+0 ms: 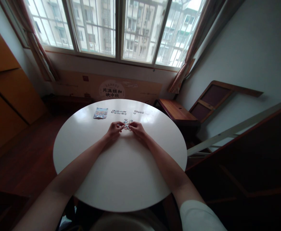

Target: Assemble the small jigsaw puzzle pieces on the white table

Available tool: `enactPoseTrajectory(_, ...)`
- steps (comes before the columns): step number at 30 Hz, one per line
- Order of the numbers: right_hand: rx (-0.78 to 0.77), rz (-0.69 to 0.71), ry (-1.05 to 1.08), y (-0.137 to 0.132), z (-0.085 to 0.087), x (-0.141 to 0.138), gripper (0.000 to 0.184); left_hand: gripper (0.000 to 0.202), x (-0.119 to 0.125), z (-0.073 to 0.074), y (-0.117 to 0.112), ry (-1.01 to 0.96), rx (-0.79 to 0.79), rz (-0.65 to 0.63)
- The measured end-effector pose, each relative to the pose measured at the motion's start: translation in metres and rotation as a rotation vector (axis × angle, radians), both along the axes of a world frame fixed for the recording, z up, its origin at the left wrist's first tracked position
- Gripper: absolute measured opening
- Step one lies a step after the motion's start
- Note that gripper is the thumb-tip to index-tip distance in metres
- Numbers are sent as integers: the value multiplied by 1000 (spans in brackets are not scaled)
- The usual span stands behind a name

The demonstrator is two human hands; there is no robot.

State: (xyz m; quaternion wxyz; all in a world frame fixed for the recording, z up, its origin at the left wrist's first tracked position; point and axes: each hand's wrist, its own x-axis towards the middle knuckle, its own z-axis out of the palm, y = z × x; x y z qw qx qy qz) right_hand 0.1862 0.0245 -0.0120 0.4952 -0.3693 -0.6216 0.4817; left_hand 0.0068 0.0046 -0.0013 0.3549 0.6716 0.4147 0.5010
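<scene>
A small pile of jigsaw puzzle pieces (pixel 126 123) lies on the white round table (pixel 121 173), between my two hands. At its left side my left hand (pixel 115 127) is closed in a pinch, with what looks like a puzzle piece at the fingertips. My right hand (pixel 136 127) is pinched too, at the pile's right side, its fingertips on a small piece. Fingers and distance partly hide both pieces. Beyond the hands, puzzle pieces in rows (pixel 118 112) lie on the left, and a smaller group of pieces (pixel 138 112) lies on the right.
A colourful picture sheet or packet (pixel 100 113) lies at the table's far left. Beyond the table, a wooden bench (pixel 176 109) stands at the right, below a folded wooden frame (pixel 211 96) against the wall. Barred windows and a printed board (pixel 135 86) are behind.
</scene>
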Motion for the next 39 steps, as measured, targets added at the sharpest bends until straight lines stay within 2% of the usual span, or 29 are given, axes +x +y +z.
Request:
enactPoseTrajectory(19, 4, 17, 1, 1, -2, 1, 30, 34, 1, -1, 1, -2, -6, 5)
enactPoseTrajectory(39, -22, 19, 38, -2, 1, 1, 27, 35, -2, -4, 3, -3, -12, -71)
